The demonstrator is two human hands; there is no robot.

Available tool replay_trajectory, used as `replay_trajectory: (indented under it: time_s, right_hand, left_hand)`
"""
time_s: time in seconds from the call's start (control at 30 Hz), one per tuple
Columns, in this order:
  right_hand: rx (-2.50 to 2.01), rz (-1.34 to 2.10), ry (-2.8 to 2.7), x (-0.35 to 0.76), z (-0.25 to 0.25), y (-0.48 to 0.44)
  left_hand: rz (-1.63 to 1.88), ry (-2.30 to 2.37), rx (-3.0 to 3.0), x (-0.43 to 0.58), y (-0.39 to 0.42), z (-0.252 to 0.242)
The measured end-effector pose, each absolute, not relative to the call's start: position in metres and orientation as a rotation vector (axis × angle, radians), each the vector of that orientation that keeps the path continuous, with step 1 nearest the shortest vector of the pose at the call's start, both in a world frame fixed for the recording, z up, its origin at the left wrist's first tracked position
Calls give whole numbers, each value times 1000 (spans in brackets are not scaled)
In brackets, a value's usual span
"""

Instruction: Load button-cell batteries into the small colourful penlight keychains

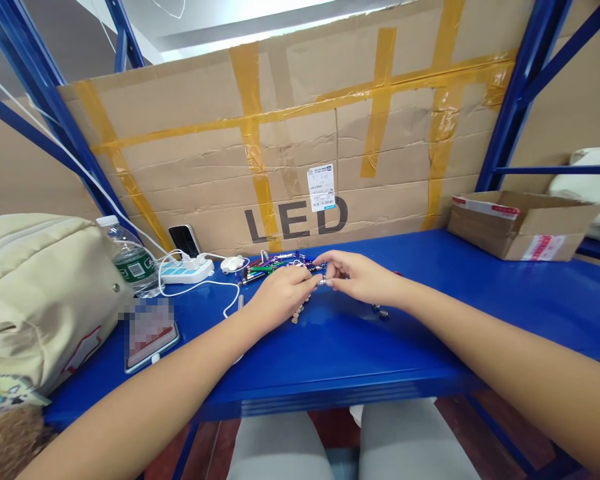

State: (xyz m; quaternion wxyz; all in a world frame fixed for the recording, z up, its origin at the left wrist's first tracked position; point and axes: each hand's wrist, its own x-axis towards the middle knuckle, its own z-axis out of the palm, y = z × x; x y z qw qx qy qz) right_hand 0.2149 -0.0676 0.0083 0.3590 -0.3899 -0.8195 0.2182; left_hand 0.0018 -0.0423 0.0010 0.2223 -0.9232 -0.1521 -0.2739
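Observation:
My left hand and my right hand meet over the middle of the blue tabletop, with fingers pinched around a small silvery cylindrical piece. Its exact kind is too small to tell. Behind my left hand lies a pile of slim, shiny coloured sticks in blue, green and red, partly hidden by the fingers. Several small tan discs are scattered just under my left hand. Near my right wrist sit a few small dark metallic bits.
At left stand a cream bag, a water bottle, a phone and a white power strip with trailing cables. An open cardboard box is at back right. A taped cardboard wall closes the back.

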Motion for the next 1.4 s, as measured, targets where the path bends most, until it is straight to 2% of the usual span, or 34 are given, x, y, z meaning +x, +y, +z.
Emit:
replay_trajectory:
  time_s: [0.23,0.37,0.5,0.6,0.73,0.97,1.07,1.4]
  right_hand:
    - [-934,983,-2003,215,6,-60]
    - [-951,1043,-1918,218,10,-60]
    - [-980,562,-2051,225,14,-59]
    - [-938,106,-2290,231,14,-57]
    - [-861,-336,-2489,233,12,-55]
    - [-745,-640,-2645,235,14,-62]
    - [-800,-562,-2672,232,15,-67]
    - [-857,197,-2479,225,7,-67]
  left_hand:
    - [-666,-313,-2475,-1,-40,2]
    - [-883,-439,-2619,1,-36,1]
    - [-1216,-844,-2956,6,-36,4]
    - [-1224,-1125,-3282,7,-39,6]
    - [-1148,-1250,-3484,6,-40,5]
    - [-1086,-1241,-3557,5,-44,10]
    - [-1080,-1215,-3525,3,-46,12]
    - [-1094,-590,-3012,3,-46,10]
